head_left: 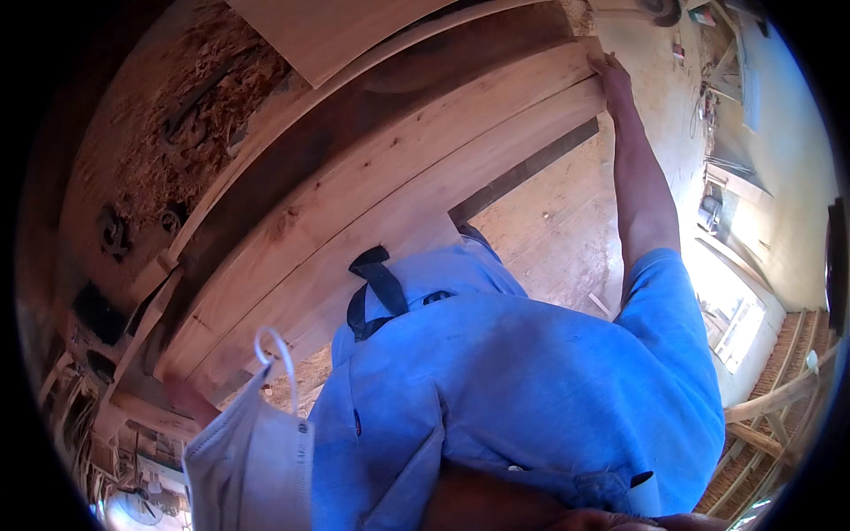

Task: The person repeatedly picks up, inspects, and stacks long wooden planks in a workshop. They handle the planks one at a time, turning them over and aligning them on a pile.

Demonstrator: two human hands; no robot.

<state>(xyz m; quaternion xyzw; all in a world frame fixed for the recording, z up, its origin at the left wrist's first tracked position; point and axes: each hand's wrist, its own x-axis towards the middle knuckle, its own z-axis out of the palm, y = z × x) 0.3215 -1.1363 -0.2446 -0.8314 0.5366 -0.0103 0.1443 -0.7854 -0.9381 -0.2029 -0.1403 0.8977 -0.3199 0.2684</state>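
A long, wide wooden panel (390,164) stretches across my front, from the lower left to the upper right. A thin dark line runs along its length, and a few knots show in the pale wood. At the panel's right end, my right hand (609,75) grips the edge, fingers curled over it, with the arm stretched out. Down at the left end, my left hand (188,398) touches the panel or lies right beside it. Its fingers are blurred and cannot be made out, and a hanging white face mask (252,460) hides part of that forearm.
Beyond the panel runs a curved-looking wooden rail (266,164). Reddish wood shavings (221,71) and dark metal pieces (113,232) lie past it. Another flat board (332,31) juts in at the top. A black strap (381,288) hangs at my waist. Wooden beams (779,398) show at right.
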